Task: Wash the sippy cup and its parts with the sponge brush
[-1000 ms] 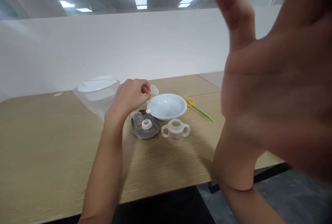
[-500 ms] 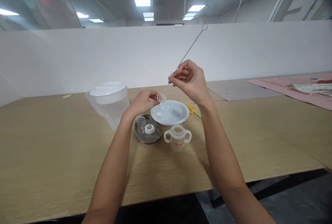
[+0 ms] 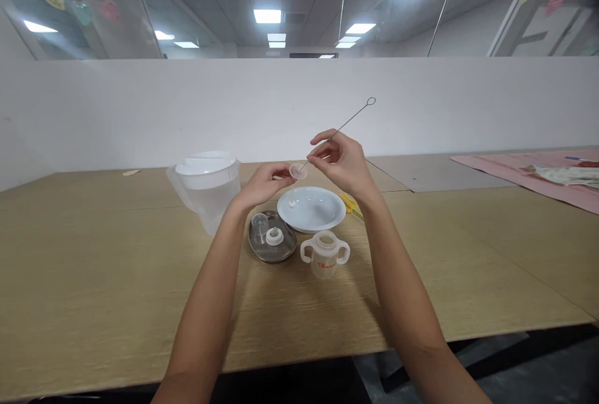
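Note:
My left hand [image 3: 267, 184] pinches a small round clear piece [image 3: 298, 171], a straw valve with a thin tube and a white weighted end [image 3: 292, 203] hanging over the white bowl [image 3: 322, 210]. Between the fingertips of my right hand [image 3: 344, 160] is a thin wire straw brush [image 3: 355, 114] with a looped end pointing up and right. Its lower tip meets the round piece; whether it is inside cannot be made out. Below the bowl stands a two-handled baby bottle [image 3: 324, 261], open at the top. A metal tray [image 3: 276, 255] holds a clear cap [image 3: 259, 226] and a white collar with a nipple [image 3: 274, 236].
Left of the tray stands a clear lidded water pitcher [image 3: 206, 188]. A yellow sponge brush [image 3: 350, 204] lies right of the bowl, partly behind my right arm. Pink cloth [image 3: 496, 173] covers the far right of the table [image 3: 140, 291]; a white wall rises behind.
My right hand has lowered the straw brush, and its tip now reaches the round piece instead of hovering above it. The camera view has tilted up slightly.

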`<state>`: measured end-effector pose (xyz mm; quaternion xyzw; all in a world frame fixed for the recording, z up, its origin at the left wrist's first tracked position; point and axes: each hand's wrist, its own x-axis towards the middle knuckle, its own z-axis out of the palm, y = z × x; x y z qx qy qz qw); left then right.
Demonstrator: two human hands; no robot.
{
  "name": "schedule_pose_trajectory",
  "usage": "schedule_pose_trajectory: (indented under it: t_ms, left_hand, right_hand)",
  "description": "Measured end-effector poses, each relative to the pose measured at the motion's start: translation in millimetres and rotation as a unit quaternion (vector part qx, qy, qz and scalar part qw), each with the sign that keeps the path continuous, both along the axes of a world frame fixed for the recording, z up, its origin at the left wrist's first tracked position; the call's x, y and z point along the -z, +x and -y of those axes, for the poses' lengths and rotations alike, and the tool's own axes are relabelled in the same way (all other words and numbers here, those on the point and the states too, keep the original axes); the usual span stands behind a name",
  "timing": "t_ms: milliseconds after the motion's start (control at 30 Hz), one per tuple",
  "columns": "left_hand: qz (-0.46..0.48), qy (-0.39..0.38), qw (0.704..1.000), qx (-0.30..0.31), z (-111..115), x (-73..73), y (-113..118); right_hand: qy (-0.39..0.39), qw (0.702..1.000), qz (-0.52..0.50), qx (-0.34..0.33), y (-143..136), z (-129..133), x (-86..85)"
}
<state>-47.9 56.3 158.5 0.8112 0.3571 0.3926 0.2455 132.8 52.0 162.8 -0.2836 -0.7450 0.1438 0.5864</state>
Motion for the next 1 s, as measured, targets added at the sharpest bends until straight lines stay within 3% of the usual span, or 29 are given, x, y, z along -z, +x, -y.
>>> schedule_pose_trajectory:
  t_ms: [133, 233, 367, 600, 833, 1000]
  left_hand:
    - [-0.011, 0.015, 1.0, 0.0, -1, 1.4, 5]
    - [-0.043, 0.029, 0.999, -0.015, -7, 7.1, 5]
    - [-0.08, 0.039, 0.995, -0.053, -15, 15.4, 2]
    - [-0.073, 0.036, 0.996, -0.04, -10, 13.4, 8]
    - [-0.039, 0.038, 0.998, -0.01, 1, 6.0, 15]
    - [-0.024, 0.042, 0.998, 0.033, 9, 2.1, 23]
  right_hand:
    - [0.007, 0.998, 0.045, 0.04, -5, -5, 6.0]
    - [-0.031, 0.996, 0.072, 0.036, -4, -8, 7.1]
    - [-0.06, 0.996, -0.019, 0.065, 9, -4, -0.3]
    - [0.004, 0.977, -0.127, 0.17, 11, 4, -5.9]
    - [-0.023, 0.978, -0.137, 0.158, 6, -9, -0.3]
    - [-0.034, 0.99, -0.069, 0.12, -11, -8, 3.8]
